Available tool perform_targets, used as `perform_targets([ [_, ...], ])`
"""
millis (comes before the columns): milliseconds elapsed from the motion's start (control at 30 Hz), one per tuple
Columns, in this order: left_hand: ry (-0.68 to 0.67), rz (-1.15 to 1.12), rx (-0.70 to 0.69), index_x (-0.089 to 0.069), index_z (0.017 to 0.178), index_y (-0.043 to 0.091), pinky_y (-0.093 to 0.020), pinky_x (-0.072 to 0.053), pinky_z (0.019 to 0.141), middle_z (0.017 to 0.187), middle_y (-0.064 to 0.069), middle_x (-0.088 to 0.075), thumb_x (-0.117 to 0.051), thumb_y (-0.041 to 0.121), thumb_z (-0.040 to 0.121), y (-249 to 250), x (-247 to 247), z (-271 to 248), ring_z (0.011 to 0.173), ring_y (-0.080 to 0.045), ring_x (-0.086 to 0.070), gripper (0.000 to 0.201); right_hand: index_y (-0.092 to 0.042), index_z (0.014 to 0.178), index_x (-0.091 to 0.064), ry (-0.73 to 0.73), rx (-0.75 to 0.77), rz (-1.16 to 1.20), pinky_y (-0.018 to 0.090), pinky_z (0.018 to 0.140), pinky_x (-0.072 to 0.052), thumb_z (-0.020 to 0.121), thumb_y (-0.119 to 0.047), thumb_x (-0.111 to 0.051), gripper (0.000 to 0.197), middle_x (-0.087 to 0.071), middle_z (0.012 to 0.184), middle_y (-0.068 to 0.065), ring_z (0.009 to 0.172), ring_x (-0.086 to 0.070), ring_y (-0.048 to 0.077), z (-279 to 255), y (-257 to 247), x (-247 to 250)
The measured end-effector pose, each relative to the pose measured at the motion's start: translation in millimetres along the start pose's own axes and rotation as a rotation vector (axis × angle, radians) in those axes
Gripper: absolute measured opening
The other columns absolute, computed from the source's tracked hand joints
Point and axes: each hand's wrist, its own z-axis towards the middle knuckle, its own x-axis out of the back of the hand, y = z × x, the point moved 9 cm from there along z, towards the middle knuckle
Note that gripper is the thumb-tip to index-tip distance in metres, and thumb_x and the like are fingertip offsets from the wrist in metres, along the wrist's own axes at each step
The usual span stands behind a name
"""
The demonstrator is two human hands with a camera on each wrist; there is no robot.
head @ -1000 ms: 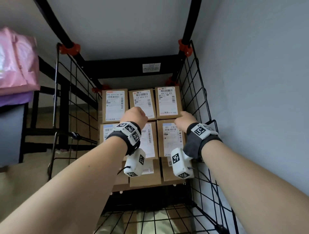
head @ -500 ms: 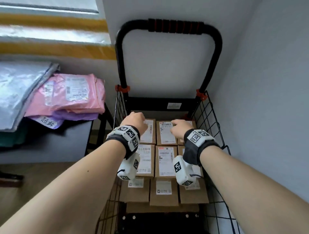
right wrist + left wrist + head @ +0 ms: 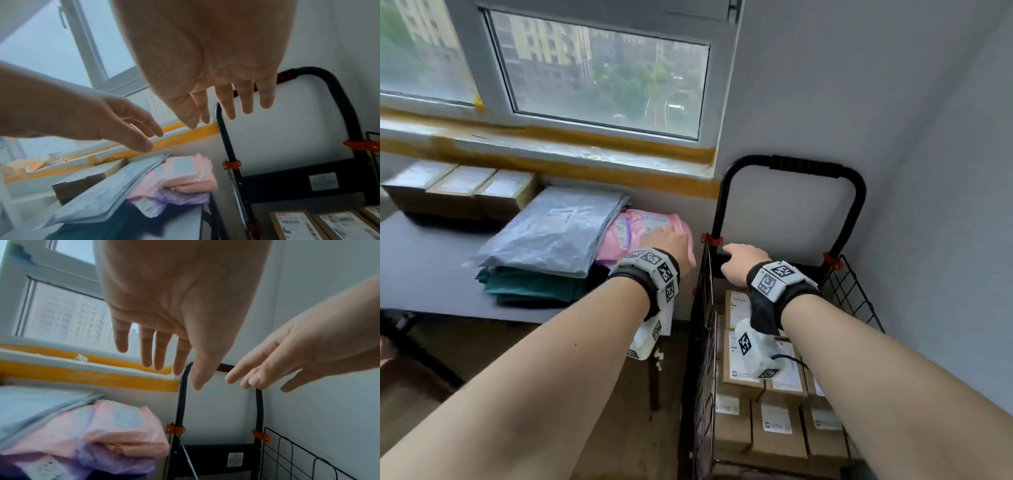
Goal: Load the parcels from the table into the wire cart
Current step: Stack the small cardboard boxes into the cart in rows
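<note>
Both my hands are empty, fingers straight and spread. My left hand (image 3: pixel 671 243) hovers over the pink mailer bag (image 3: pixel 643 224) at the table's right end; in the left wrist view the left hand's fingers (image 3: pixel 147 353) hang well above that pink mailer bag (image 3: pixel 123 426). My right hand (image 3: pixel 741 262) is in the air over the rear left corner of the black wire cart (image 3: pixel 854 294). Cardboard parcels (image 3: pixel 774 397) with white labels fill the cart in rows. A purple bag (image 3: pixel 115 462) lies under the pink one.
On the grey table (image 3: pixel 424 270) lie a large grey mailer (image 3: pixel 554 233) on green parcels (image 3: pixel 527 289), and brown boxes (image 3: pixel 458 192) at the back. The cart's black handle (image 3: pixel 804 164) rises against the wall. A window sill with yellow tape (image 3: pixel 571 168) runs behind.
Both hands rose from the boxes in the cart and swung left toward the table; the left hand now hangs over the pink bag. The head view lifted and turned left.
</note>
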Motion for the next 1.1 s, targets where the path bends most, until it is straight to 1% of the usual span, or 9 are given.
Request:
perform_targets([
  [67, 0.006, 0.023, -0.008, -0.055, 0.123, 0.014, -0.033, -0.039, 0.087, 0.128, -0.011, -0.052, -0.068, 0.045, 0.080, -23, 13, -18, 0.119, -0.028, -0.050, 0.055, -0.019, 0.141, -0.042, 0.028, 0.035, -0.053, 0.033, 0.109, -0.033, 0.094, -0.022, -0.044, 0.047, -0.043, 0.146, 0.007, 0.134, -0.039, 0.028, -13, -32, 7],
  [167, 0.014, 0.063, 0.024, -0.048, 0.130, 0.018, -0.040, -0.035, 0.100, 0.137, -0.011, -0.043, -0.060, 0.044, 0.086, -64, 27, -42, 0.128, -0.029, -0.040, 0.053, -0.015, 0.133, -0.047, 0.066, 0.077, -0.102, 0.036, 0.106, -0.036, 0.095, -0.027, -0.044, 0.040, -0.051, 0.137, 0.009, 0.128, -0.045, 0.029, -30, -78, 14],
  [267, 0.038, 0.077, 0.046, -0.045, 0.135, 0.020, -0.043, -0.031, 0.105, 0.139, -0.010, -0.041, -0.058, 0.037, 0.089, -101, 43, -62, 0.131, -0.028, -0.036, 0.051, -0.018, 0.134, -0.047, 0.067, 0.091, -0.131, 0.038, 0.105, -0.038, 0.093, -0.035, -0.045, 0.045, -0.051, 0.137, 0.009, 0.126, -0.047, 0.030, -39, -122, 12],
  [433, 0.035, 0.131, 0.098, -0.043, 0.137, 0.024, -0.045, -0.031, 0.106, 0.139, -0.008, -0.041, -0.055, 0.035, 0.090, -162, 58, -88, 0.132, -0.028, -0.035, 0.050, -0.020, 0.135, -0.049, 0.088, 0.173, -0.196, 0.031, 0.097, -0.041, 0.092, -0.024, -0.049, 0.044, -0.053, 0.136, 0.006, 0.124, -0.050, 0.029, -46, -195, 6],
  [500, 0.028, 0.138, 0.141, -0.044, 0.136, 0.023, -0.045, -0.031, 0.105, 0.139, -0.008, -0.042, -0.055, 0.035, 0.089, -191, 60, -95, 0.131, -0.027, -0.036, 0.050, -0.018, 0.138, -0.046, 0.099, 0.218, -0.212, 0.032, 0.099, -0.041, 0.095, -0.019, -0.043, 0.043, -0.053, 0.138, 0.007, 0.125, -0.051, 0.028, -47, -224, 5],
  [600, 0.031, 0.169, 0.203, -0.045, 0.135, 0.022, -0.046, -0.030, 0.104, 0.136, -0.008, -0.043, -0.051, 0.032, 0.090, -233, 63, -106, 0.129, -0.027, -0.037, 0.046, -0.018, 0.142, -0.041, 0.088, 0.254, -0.199, 0.034, 0.105, -0.035, 0.097, -0.021, -0.040, 0.045, -0.045, 0.145, 0.008, 0.131, -0.043, 0.029, -45, -266, -1],
  [733, 0.029, 0.172, 0.275, -0.044, 0.136, 0.022, -0.045, -0.029, 0.103, 0.135, -0.008, -0.043, -0.051, 0.031, 0.090, -288, 66, -115, 0.128, -0.026, -0.037, 0.047, -0.021, 0.143, -0.038, 0.059, 0.321, -0.192, 0.033, 0.106, -0.036, 0.097, -0.023, -0.039, 0.046, -0.044, 0.146, 0.007, 0.132, -0.042, 0.028, -29, -322, -15],
  [867, 0.018, 0.174, 0.339, -0.044, 0.135, 0.022, -0.044, -0.029, 0.104, 0.135, -0.007, -0.043, -0.053, 0.033, 0.090, -348, 62, -116, 0.128, -0.026, -0.037, 0.047, -0.025, 0.145, -0.035, 0.024, 0.373, -0.173, 0.040, 0.109, -0.036, 0.096, -0.027, -0.039, 0.049, -0.042, 0.147, 0.006, 0.134, -0.038, 0.029, -9, -380, -35],
  [1100, 0.005, 0.191, 0.397, -0.043, 0.136, 0.022, -0.046, -0.028, 0.107, 0.136, -0.007, -0.043, -0.053, 0.037, 0.090, -455, 61, -76, 0.130, -0.026, -0.036, 0.049, -0.024, 0.141, -0.041, -0.001, 0.455, -0.177, 0.035, 0.105, -0.039, 0.095, -0.022, -0.042, 0.046, -0.046, 0.143, 0.006, 0.130, -0.043, 0.028, 59, -478, -50],
])
